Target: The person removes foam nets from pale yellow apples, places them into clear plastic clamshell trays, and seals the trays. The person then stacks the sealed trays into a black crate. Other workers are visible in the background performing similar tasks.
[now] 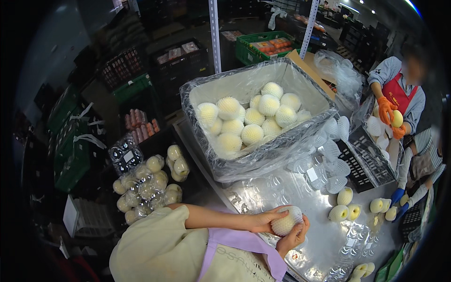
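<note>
A shiny metal worktop (314, 207) spreads from the centre to the lower right of the frame; at its upper left a big plastic-lined container (244, 84) full of net-wrapped pale fruit stands between the wearer and a green crate (244, 51) at upper centre. At lower left, the wearer's pale shirt (145, 244) bears dark lettering (237, 258) beside a lilac apron (235, 235). At upper right, a co-worker's red apron (397, 96) shows small yellowish lettering, near a black crate (364, 164). Left of centre, packs of pale fruit (145, 185) adjoin a clear pack with a white label (128, 155). Right of the container, foam nets (336, 164) crowd the way to the black crate, and a white label lies on them; clear trays (354, 235) at lower right carry labels too, their print too small to read. Just below centre, over the worktop's lower left edge, the left hand (268, 220) and right hand (292, 238) together grasp one netted fruit (287, 221), fingers curled around its sides.
</note>
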The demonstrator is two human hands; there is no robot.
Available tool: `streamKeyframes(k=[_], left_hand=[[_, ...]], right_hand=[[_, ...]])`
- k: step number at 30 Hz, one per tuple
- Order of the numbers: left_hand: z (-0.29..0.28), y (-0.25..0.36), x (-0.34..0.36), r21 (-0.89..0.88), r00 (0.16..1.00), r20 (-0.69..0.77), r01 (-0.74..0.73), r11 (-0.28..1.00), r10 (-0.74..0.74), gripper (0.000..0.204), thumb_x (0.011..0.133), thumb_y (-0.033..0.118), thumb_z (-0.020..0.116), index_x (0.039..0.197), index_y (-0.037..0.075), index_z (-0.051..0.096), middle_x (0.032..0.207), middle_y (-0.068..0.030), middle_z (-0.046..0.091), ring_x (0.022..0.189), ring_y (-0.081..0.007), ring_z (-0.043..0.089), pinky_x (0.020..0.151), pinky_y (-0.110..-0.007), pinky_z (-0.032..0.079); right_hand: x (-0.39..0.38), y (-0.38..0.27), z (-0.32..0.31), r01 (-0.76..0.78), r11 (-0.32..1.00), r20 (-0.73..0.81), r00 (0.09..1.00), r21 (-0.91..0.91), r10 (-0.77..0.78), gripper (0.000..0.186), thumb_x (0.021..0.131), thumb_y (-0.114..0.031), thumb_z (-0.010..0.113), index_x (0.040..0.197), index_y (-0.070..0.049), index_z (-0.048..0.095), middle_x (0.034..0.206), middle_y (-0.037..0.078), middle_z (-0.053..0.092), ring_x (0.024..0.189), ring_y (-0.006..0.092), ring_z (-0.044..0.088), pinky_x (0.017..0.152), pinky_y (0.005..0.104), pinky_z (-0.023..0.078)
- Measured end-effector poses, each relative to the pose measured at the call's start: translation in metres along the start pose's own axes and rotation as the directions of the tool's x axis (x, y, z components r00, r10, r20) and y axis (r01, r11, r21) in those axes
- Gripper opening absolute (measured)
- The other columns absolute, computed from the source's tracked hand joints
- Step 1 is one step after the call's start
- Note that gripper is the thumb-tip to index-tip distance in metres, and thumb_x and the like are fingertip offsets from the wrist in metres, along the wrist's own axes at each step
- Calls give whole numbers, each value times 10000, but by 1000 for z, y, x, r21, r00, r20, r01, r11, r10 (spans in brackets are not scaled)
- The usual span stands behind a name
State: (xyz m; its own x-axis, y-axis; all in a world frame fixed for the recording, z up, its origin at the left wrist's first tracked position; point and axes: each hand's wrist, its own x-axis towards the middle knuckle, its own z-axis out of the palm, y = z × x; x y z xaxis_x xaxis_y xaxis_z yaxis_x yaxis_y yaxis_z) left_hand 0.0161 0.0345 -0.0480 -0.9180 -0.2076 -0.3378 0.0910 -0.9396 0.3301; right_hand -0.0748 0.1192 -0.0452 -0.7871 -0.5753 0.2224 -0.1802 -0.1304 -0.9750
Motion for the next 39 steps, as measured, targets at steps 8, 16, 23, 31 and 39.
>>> streamKeyframes(k=[8, 16, 23, 31, 39], left_hand=[[-26, -6, 7, -76, 1000, 17, 8, 997, -7, 520, 848, 517, 488, 1243, 184, 429, 1210, -68, 493, 1100, -235, 497, 829, -520, 467], [-7, 18, -3, -21, 996, -5, -90, 996, 90, 563, 857, 532, 458, 1286, 181, 357, 1200, -85, 464, 1081, -257, 506, 820, -519, 475], [3, 18, -2, 153, 960, -58, -263, 952, 275, 589, 860, 457, 521, 1299, 123, 317, 1172, -90, 461, 1090, -211, 483, 907, -382, 438], [10, 19, -8, 302, 911, -123, -343, 890, 393, 523, 870, 321, 562, 1292, 110, 336, 1135, -98, 478, 1051, -191, 491, 874, -338, 442], [5, 16, -9, 462, 884, -112, -358, 812, 454, 489, 853, 239, 585, 1272, 96, 377, 1090, -86, 497, 997, -163, 495, 870, -300, 421]], right_hand=[[30, 1, -2, -119, 873, -202, 950, 474, 239, 316, 918, -238, 443, 1096, 21, 477, 901, 90, 523, 796, 171, 534, 681, 297, 477], [26, -32, -55, 49, 957, 291, 956, -286, 39, 464, 692, -159, 707, 1112, -19, 569, 709, 23, 545, 601, 100, 495, 566, 238, 415], [3, -37, -19, 196, 886, 351, 936, -420, -41, 554, 628, -122, 772, 1133, -11, 575, 607, 60, 517, 513, 104, 455, 508, 210, 379], [0, -26, -14, 204, 907, 319, 944, -369, -82, 437, 656, -116, 758, 1051, -25, 596, 634, 74, 550, 498, 140, 450, 490, 249, 385], [7, -32, -22, -70, 924, 374, 901, -377, 221, 407, 638, -178, 777, 983, -78, 587, 662, 76, 553, 532, 151, 520, 511, 269, 414]])
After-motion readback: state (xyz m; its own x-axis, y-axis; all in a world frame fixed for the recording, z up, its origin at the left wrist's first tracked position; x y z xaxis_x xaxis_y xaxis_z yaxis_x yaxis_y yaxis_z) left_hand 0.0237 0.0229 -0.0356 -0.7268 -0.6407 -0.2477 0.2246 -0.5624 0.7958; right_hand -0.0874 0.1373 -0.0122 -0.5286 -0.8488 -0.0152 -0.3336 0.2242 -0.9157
